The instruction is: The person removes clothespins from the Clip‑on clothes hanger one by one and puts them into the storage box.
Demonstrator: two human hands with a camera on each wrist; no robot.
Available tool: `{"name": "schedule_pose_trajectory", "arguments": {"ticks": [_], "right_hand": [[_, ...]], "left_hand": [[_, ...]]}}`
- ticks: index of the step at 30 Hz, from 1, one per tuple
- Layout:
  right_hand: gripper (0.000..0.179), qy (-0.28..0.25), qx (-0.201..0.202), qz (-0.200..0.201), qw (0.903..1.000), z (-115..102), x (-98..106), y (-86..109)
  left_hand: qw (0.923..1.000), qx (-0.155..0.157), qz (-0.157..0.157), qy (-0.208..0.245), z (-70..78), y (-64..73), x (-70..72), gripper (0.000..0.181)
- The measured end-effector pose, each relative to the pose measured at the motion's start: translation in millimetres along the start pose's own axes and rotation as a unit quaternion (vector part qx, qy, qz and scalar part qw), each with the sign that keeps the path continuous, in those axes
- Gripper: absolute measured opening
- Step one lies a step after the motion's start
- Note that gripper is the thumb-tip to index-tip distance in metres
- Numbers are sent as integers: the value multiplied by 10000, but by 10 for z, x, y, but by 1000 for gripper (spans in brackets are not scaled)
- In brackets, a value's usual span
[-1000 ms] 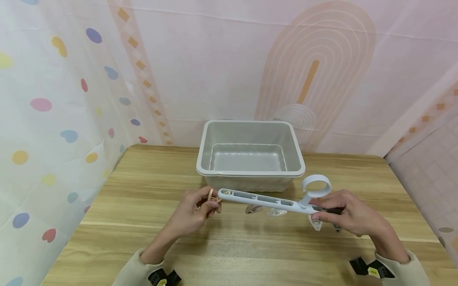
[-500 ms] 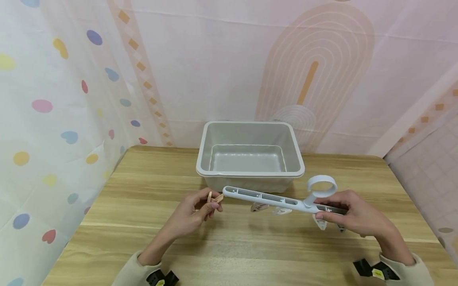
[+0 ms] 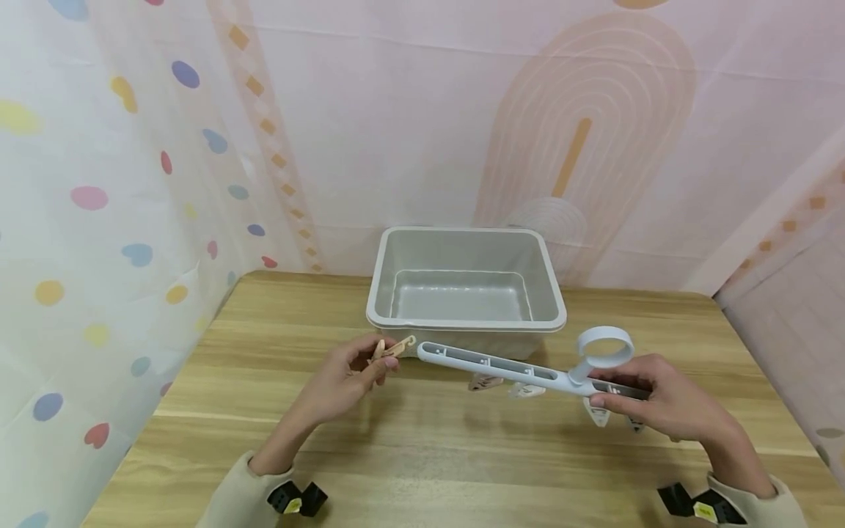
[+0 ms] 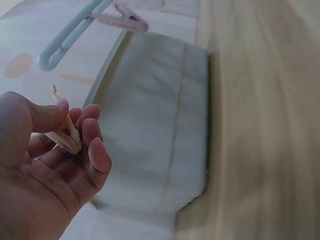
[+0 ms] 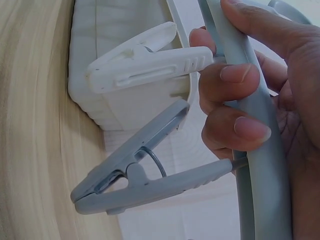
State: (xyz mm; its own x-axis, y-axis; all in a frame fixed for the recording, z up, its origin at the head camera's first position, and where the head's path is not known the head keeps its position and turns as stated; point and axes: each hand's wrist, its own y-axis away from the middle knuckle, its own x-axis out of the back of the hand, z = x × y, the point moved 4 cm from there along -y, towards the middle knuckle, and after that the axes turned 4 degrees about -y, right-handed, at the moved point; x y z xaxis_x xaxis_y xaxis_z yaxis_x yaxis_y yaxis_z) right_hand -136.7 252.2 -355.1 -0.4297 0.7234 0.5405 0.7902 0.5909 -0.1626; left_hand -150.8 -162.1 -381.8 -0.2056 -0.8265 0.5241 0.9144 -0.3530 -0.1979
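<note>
My left hand [image 3: 339,381] pinches a beige clothespin [image 3: 400,347] between thumb and fingers, with its hooked end sticking out toward the bar. In the left wrist view the clothespin [image 4: 72,137] lies across the curled fingertips. A pale blue clip hanger [image 3: 495,366], a slotted bar with a ring on top, is held level in my right hand [image 3: 670,400]. Its free end is a short gap from the clothespin. Below the bar hang a pinkish clip [image 3: 485,382] and white clips [image 3: 527,391]. The right wrist view shows a white clip [image 5: 150,67] and a grey clip [image 5: 160,189] near my fingers.
A grey plastic basin [image 3: 465,324] stands on the wooden table [image 3: 297,315] just behind the hanger, near the back edge. A patterned cloth [image 3: 396,132] hangs behind the table and along its left side.
The clothespin touched the hanger's left end earlier; now they are apart. My left hand has drawn back left with it, and my right hand has shifted the hanger slightly right.
</note>
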Motion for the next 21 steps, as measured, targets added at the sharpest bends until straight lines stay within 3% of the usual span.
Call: {"name": "schedule_pose_trajectory", "arguments": {"ticks": [6,12,21], "right_hand": [[20,23,16,19,10000,-4,9,3],[19,-23,13,-14,10000,8,6,1],[21,-50,-95,-31,9999,38,6,-6]], "left_hand": [[9995,-170,277,-9,98,-118,139,12],[9988,-15,468,-118,148,-187,250,13],[9975,-113,674,-203,213,-322,335,14]]}}
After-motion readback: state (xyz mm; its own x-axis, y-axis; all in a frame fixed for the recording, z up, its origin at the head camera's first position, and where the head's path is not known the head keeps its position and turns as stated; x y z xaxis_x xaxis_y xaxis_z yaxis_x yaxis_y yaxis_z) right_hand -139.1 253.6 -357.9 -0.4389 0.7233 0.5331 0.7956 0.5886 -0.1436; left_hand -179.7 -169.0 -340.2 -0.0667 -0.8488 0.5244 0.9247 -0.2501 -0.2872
